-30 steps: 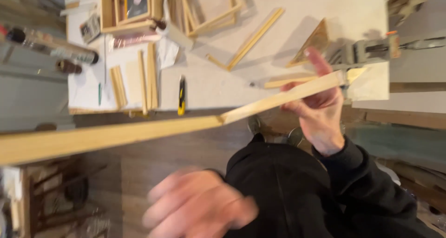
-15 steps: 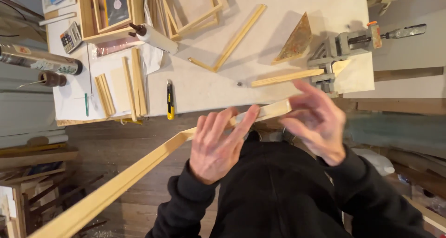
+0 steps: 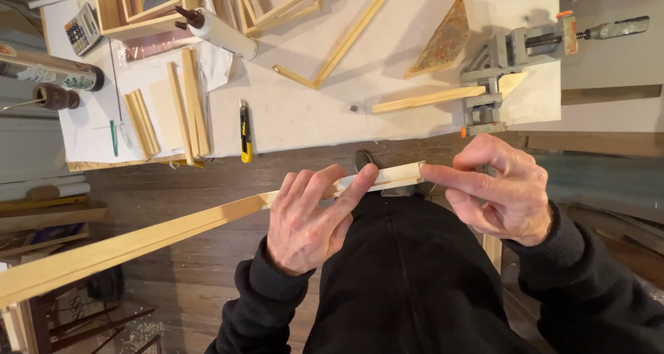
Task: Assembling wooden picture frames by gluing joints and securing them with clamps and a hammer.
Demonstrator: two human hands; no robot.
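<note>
Fingers (image 3: 325,191) of the left hand (image 3: 304,222) lie spread along the long wooden moulding strip (image 3: 173,226), pinching it lightly from above and below near its right end. That strip runs from the lower left corner of the view up to the middle, above the person's dark lap and just clear of the workbench (image 3: 311,112) edge. Half a second ago the strip sat higher and both hands were blurred around it; a second ago only the right hand held it, with the left hand low and loose. Now both hands have settled on its end, so the piece looks steadied for a close check of the cut end.

Going rightward, the right hand (image 3: 505,191) has its index finger stretched out to touch the strip's cut tip, the other fingers curled in and holding nothing else.

On the bench, from the left: one calculator (image 3: 81,28), one glue bottle (image 3: 218,32), two short pairs of wooden slats (image 3: 166,108), one yellow utility knife (image 3: 245,133), one loose mitred stick (image 3: 353,32), one triangular wooden wedge (image 3: 443,39), and one metal corner clamp (image 3: 498,63) gripping another strip (image 3: 429,99). Several partly built frames (image 3: 277,5) lie along the far edge; their exact number cannot be told.
</note>
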